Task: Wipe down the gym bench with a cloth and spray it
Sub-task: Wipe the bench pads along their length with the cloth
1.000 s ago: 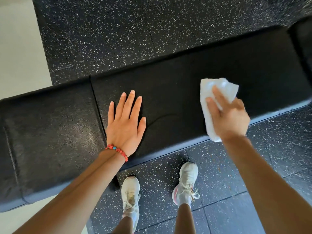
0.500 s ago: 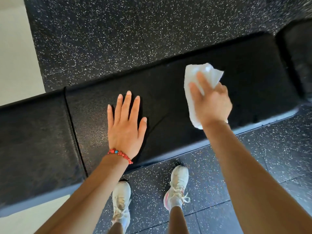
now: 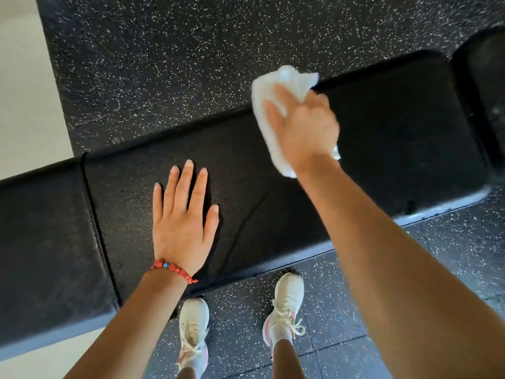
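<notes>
Nearest the viewer, two white laced shoes [image 3: 285, 305] stand on the speckled black rubber floor [image 3: 341, 310], toes just at the near edge of the black padded desk [image 3: 396, 138]. The left hand [image 3: 181, 214], a red beaded bracelet [image 3: 175, 269] at its wrist, lies palm-down on the desk, fingers [image 3: 188, 184] straight and slightly spread, just right of the seam between two pads. A shallow crease in the padding runs beside its thumb. Farther along and to the right, the right hand [image 3: 302, 127] holds a crumpled white cloth [image 3: 276, 86], fingers curled round it, at the far edge of the desk; hand and cloth are motion-blurred. Beyond the desk the speckled floor continues; a pale floor strip [image 3: 24, 77] lies at far left.
</notes>
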`<state>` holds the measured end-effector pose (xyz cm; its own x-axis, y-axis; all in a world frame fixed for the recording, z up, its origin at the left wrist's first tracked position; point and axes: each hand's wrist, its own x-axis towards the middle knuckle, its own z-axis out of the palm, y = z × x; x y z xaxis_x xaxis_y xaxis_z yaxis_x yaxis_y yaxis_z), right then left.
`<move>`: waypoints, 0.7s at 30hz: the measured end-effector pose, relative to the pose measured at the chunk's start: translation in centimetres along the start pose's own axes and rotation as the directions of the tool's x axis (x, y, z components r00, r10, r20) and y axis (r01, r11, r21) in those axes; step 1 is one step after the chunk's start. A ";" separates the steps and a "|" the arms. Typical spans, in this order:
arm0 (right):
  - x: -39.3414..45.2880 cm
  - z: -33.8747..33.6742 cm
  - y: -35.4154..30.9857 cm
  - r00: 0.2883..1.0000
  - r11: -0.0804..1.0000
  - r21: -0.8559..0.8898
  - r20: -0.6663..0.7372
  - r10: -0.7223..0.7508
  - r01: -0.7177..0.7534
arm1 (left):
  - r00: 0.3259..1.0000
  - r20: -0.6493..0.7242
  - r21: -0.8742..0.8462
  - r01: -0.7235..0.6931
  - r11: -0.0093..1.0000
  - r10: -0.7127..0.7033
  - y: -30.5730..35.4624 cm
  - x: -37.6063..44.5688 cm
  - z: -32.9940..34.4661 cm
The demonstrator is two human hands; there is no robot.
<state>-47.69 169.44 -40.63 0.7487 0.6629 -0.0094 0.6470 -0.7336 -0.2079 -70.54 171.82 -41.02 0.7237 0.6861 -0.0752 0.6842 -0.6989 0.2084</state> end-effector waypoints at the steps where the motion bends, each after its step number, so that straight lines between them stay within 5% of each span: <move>1: 0.6 0.0 0.2 0.997 0.997 -0.005 -0.015 0.079 -0.079 | 1.000 -0.002 0.001 0.006 1.000 -0.006 0.0 0.0 0.0; 3: 0.1 0.2 -0.3 0.994 0.994 -0.042 -0.043 0.101 -0.103 | 0.999 -0.021 -0.003 0.026 1.000 -0.026 0.3 0.1 0.0; 8: -3.0 -0.4 0.2 0.962 0.963 0.014 0.052 -0.269 0.269 | 0.996 -0.074 -0.050 0.046 0.998 -0.050 3.5 0.9 -0.1; 16: 1.8 -3.1 12.2 0.996 0.996 -0.012 -0.024 0.089 -0.090 | 0.997 -0.016 -0.044 -0.083 0.996 0.082 8.4 4.1 0.7; 21: -2.1 -2.1 7.6 0.998 1.000 -0.030 -0.060 -0.010 0.008 | 0.997 -0.006 -0.022 -0.078 0.997 0.078 8.6 4.1 1.1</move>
<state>-44.01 162.17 -40.15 0.7496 0.6599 0.0513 0.6571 -0.7325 -0.1781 -61.60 168.43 -40.66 0.7742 0.6307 -0.0530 0.6235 -0.7456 0.2351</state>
